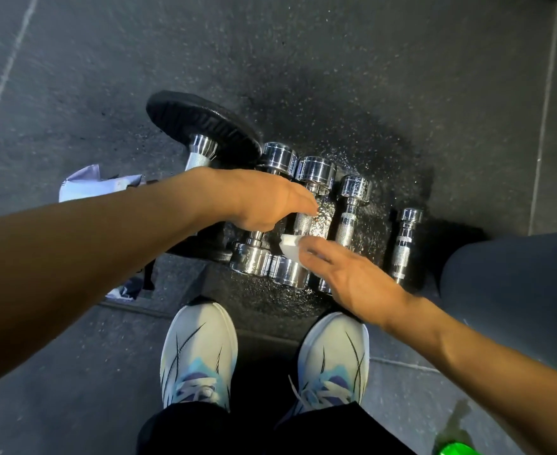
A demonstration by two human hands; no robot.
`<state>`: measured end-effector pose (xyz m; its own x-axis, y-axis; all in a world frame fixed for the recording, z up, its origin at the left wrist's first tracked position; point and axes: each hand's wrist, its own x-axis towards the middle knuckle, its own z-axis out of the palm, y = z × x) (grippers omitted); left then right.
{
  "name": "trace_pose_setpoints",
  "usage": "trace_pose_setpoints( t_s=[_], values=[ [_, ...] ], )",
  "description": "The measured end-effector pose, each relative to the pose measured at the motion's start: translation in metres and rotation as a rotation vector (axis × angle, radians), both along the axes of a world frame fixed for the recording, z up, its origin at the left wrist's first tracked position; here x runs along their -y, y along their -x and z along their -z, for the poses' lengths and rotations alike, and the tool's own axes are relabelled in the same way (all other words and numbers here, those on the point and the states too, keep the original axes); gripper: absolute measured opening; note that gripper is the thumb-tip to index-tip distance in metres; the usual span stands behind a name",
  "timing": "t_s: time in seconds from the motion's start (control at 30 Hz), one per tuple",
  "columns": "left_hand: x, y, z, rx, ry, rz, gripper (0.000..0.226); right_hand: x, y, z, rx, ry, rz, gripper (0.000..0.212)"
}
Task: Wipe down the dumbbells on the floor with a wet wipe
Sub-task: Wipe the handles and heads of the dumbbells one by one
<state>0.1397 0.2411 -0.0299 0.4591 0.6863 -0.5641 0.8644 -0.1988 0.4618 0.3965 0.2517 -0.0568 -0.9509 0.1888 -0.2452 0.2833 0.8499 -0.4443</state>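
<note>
On the far left a pale wipe packet (pixel 83 185) lies on the dark rubber floor (pixel 402 77), partly hidden behind the left forearm. Beside it stands a black plate dumbbell (pixel 201 123), tilted, with its chrome handle pointing towards the person. Next comes a row of four chrome dumbbells lying side by side on a wet, speckled patch of the floor. The left hand (pixel 264 201) reaches over the first chrome dumbbell (pixel 280 159), its fingers curled down round the handle, which is hidden beneath the palm; the thumb tip touches the handle of the second chrome dumbbell (pixel 316 170) just beside it. The right hand (pixel 346 274) lies with fairly straight fingers on top of a white wet wipe (pixel 290 247), pressing it against the near end of that second dumbbell. The third chrome dumbbell (pixel 356 188) lies close to the right, its near end hidden under the right hand. The small fourth chrome dumbbell (pixel 405 244) lies apart from the others, near a grey-clad knee (pixel 513 274). Below, two white shoes (pixel 198 349) point towards the row.
</note>
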Motion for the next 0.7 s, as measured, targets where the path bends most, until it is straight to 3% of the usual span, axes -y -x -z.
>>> trace_pose_setpoints(
  t_s=[0.1, 0.23, 0.37, 0.47, 0.53, 0.6, 0.7],
  values=[
    [0.002, -0.008, -0.014, -0.007, -0.025, -0.026, 0.078, -0.017, 0.008, -0.001, 0.012, -0.058, -0.109, 0.071],
    [0.017, -0.024, -0.029, -0.039, -0.216, -0.066, 0.031, -0.035, 0.025, 0.015, 0.009, -0.146, -0.198, 0.051],
    [0.06, -0.057, -0.034, -0.132, -0.366, -0.183, 0.039, -0.05, 0.032, 0.018, -0.046, -0.112, -0.201, 0.037],
    [0.095, -0.084, -0.03, -0.093, -0.459, -0.261, 0.016, -0.069, 0.042, 0.015, 0.007, -0.191, -0.158, 0.044],
    [0.109, -0.095, -0.026, -0.092, -0.438, -0.292, 0.024, -0.076, 0.048, 0.017, 0.028, -0.221, -0.102, 0.05],
    [0.118, -0.103, -0.021, -0.096, -0.407, -0.322, 0.041, -0.065, 0.047, 0.014, 0.069, -0.195, -0.051, 0.068],
    [0.121, -0.108, -0.015, -0.164, -0.379, -0.254, 0.028, -0.034, 0.035, 0.011, 0.096, -0.13, -0.134, 0.083]
  ],
)
